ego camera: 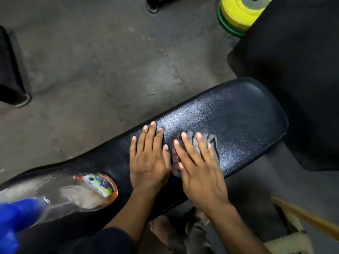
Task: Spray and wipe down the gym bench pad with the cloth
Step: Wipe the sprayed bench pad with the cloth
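The black gym bench pad (238, 114) runs from the lower left to the right of the head view, and its surface shines near the far end. My left hand (148, 158) lies flat on the pad with straight fingers. Just to its right, my right hand (200, 171) presses flat on a grey cloth (211, 143) with dark stripes and a reddish edge. The cloth is blurred and largely covered by the fingers. A clear spray bottle (77, 193) with a blue trigger head lies on its side on the pad at the lower left.
Grey interlocking floor mats (91, 61) lie beyond the bench. Yellow and green weight plates (236, 15) are stacked at the top right beside a large black padded shape (297, 61). Black equipment feet stand at the left edge and top. A wooden stick (308, 219) crosses the lower right.
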`<state>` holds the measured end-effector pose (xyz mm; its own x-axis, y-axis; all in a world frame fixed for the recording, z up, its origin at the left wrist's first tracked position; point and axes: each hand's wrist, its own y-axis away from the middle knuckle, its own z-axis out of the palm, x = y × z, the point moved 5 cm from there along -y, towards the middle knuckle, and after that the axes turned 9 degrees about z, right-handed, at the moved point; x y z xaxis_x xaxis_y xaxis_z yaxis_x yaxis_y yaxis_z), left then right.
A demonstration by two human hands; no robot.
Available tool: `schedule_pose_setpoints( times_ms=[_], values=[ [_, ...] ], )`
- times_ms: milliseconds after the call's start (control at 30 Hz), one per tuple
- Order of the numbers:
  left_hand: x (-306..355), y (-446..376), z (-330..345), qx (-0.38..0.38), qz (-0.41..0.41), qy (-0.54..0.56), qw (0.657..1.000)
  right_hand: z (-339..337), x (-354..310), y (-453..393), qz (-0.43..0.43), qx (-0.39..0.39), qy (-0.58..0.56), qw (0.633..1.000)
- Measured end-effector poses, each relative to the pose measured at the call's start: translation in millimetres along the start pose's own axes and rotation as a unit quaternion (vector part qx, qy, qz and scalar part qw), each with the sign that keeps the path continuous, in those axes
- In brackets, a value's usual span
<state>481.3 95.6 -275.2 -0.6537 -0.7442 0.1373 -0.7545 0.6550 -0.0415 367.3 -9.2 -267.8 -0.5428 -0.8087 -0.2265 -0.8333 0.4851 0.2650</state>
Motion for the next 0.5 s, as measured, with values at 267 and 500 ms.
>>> schedule_pose_setpoints(
  times_ms=[267, 500],
  values=[
    [0, 1, 4, -0.011, 0.002, -0.001, 1.000, -45, 68, -100, 0.163, 0.015, -0.019, 0.986],
    [-1, 1, 9, -0.014, 0.012, -0.006, 1.000, -30, -14, -93, -0.055, -0.040, 0.048, 0.996]
  ],
)
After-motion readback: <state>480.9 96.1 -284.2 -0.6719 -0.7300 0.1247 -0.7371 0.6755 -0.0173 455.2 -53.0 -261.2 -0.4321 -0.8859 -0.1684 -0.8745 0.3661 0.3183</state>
